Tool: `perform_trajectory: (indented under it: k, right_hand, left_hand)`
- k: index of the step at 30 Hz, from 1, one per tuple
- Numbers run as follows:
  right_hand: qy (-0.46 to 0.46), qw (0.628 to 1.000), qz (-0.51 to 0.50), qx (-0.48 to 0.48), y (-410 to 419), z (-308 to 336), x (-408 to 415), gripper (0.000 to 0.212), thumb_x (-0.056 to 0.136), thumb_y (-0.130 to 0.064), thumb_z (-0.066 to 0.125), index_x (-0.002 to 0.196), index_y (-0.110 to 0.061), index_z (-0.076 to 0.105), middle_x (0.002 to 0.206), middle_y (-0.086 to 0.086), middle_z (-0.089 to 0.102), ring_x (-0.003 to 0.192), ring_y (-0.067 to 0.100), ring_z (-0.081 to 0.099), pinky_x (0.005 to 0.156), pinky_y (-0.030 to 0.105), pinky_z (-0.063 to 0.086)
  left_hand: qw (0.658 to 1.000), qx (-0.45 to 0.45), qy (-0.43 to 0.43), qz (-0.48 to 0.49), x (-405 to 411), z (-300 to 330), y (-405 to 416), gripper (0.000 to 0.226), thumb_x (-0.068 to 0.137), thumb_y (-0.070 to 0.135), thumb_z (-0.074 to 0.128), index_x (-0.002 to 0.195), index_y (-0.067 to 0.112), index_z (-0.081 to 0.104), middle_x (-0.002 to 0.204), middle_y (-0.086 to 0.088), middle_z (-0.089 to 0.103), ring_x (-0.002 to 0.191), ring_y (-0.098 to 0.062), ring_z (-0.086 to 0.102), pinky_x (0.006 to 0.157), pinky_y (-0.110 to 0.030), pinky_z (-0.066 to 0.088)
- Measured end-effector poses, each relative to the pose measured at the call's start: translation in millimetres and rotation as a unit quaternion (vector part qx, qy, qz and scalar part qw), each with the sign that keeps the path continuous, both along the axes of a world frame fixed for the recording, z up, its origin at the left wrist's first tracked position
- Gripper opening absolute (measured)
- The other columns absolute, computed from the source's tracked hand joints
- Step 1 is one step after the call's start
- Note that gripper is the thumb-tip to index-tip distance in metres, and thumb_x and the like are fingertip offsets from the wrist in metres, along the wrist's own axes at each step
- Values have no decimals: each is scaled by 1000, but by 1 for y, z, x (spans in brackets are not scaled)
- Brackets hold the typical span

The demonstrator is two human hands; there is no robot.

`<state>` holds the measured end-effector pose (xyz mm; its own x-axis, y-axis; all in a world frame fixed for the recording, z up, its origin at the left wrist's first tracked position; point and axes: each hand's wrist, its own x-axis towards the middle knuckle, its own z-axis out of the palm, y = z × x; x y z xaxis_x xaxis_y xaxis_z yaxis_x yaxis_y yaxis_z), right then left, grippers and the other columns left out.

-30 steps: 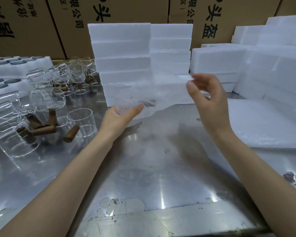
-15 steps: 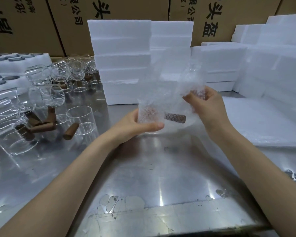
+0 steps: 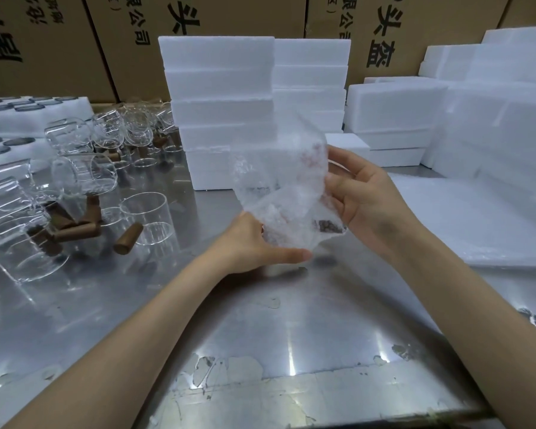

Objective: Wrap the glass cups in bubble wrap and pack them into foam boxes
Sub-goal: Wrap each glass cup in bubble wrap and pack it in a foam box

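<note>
While many bare glass cups (image 3: 84, 178) lie and stand on the left of the tabletop (image 3: 260, 329), only one cup is being wrapped, so I judge the task far from finished. That cup sits inside a sheet of bubble wrap (image 3: 283, 193), held in the air above the tabletop in front of the stacked foam boxes (image 3: 220, 100); its brown handle (image 3: 328, 226) shows through the film near the bottom. The wrap looks loose, with a flap standing up at the top, so folding it shut and placing the bundle in a box remain to be done. The left hand (image 3: 254, 243) cups the bundle from below, thumb stretched along its underside; its other fingers are hidden behind the wrap. The right hand (image 3: 365, 196) steadies the right side, its fingers (image 3: 342, 156) loosely spread and bent against the film.
</note>
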<state>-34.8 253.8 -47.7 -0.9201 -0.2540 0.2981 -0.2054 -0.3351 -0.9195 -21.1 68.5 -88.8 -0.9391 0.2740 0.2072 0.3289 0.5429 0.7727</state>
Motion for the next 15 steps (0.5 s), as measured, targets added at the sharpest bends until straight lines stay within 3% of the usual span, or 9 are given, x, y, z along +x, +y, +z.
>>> perform_trajectory:
  k: [5, 9, 13, 15]
  right_hand:
    - [3, 999, 16, 49, -13, -8, 5, 36, 88, 10, 53, 117, -11, 60, 114, 5, 69, 105, 26, 66, 88, 35, 55]
    - [5, 999, 3, 48, -15, -7, 8, 36, 84, 8, 59, 116, -8, 61, 108, 4, 71, 98, 23, 69, 84, 34, 57]
    - [31, 992, -35, 113, -17, -8, 9, 37, 86, 13, 54, 113, -11, 63, 115, 7, 68, 107, 26, 65, 92, 46, 52]
    - [58, 989, -42, 131, -18, -8, 10, 34, 86, 9, 57, 108, -15, 64, 114, 3, 68, 106, 23, 64, 85, 38, 54]
  left_hand:
    - [998, -48, -49, 12, 4, 3, 3, 59, 54, 66, 76, 104, 51, 50, 102, 35, 54, 94, 21, 49, 72, 7, 32]
    - [990, 124, -57, -41, 8, 8, 9, 54, 57, 44, 88, 102, 44, 58, 105, 25, 66, 101, 13, 58, 83, -6, 44]
    - [972, 232, -26, 4, 9, 10, 20, 45, 67, 28, 85, 107, 28, 64, 108, 7, 71, 103, -5, 65, 86, -19, 51]
    - [965, 258, -8, 42, 6, 11, 23, 32, 75, 20, 80, 101, 28, 64, 101, 9, 70, 95, -1, 65, 81, -18, 50]
